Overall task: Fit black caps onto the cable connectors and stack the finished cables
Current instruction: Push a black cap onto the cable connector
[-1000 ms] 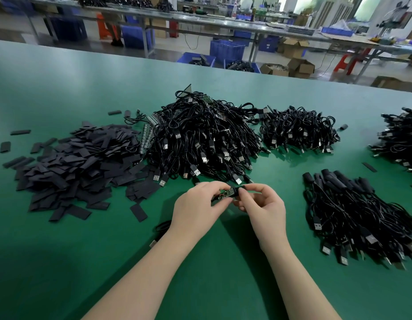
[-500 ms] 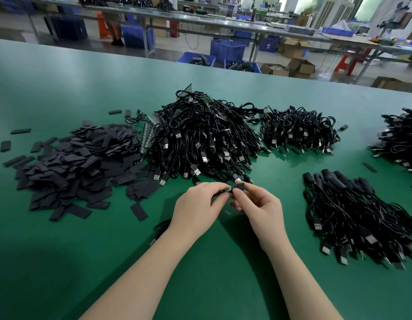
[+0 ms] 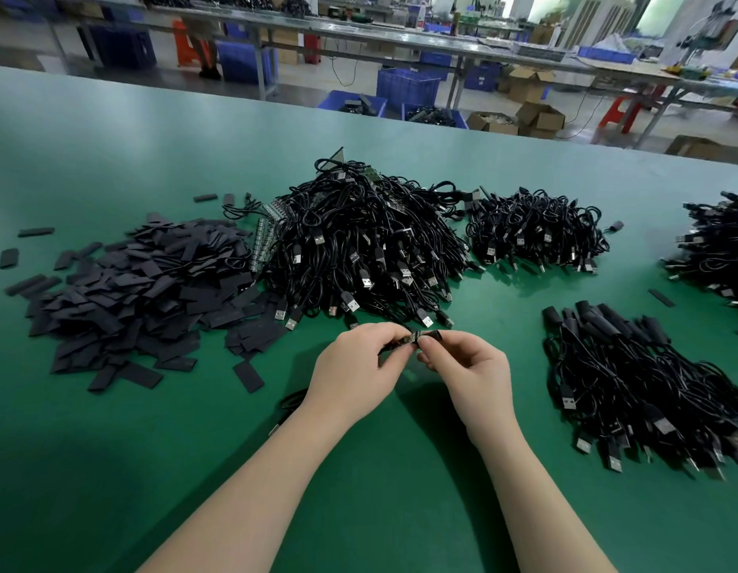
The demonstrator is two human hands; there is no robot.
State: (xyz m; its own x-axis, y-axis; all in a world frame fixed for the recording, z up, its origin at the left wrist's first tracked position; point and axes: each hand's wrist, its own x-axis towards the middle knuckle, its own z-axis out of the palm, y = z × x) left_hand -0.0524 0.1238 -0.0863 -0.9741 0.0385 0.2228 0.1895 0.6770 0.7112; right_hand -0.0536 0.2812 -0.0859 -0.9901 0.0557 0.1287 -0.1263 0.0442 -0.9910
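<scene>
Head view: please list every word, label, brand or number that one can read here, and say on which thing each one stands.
No text can be read.
Cardboard boxes behind the green table: any print too blurred.
Blue crates: no legible label.
Flat black caps: plain.
USB plugs in the cable heap: any marks too small.
The piece pinched between left hand and right hand: nothing readable.

Surface (image 3: 111,159): plain green under my hands.
Caps (image 3: 140,291): matte black, dark grey where light hits.
Cables (image 3: 359,241): black, silver plug ends.
Crates (image 3: 408,82): blue.
Stool (image 3: 623,113): red.
</scene>
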